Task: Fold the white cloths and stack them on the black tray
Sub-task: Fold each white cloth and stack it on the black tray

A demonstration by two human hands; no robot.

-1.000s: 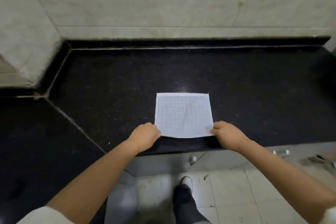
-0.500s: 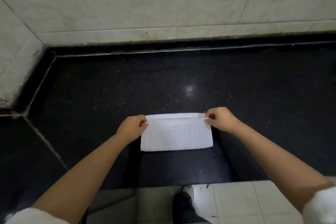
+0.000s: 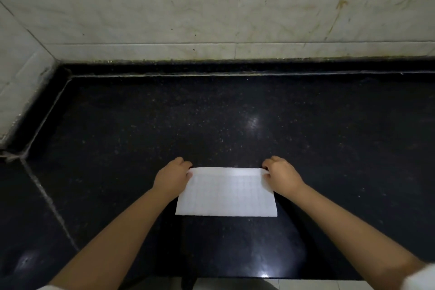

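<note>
White cloth (image 3: 226,195) lies folded in half, flat on the black tabletop (image 3: 235,120), lower centre of frame. Your left hand (image 3: 173,178) pinches its far left corner, your right hand (image 3: 282,176) pinches the far right corner, fingers curled on the top edge. Marble wall (image 3: 211,2) fills the upper frame.

cloth (image 3: 226,193) folded in half; both hands moved from near corners to far edge
</note>
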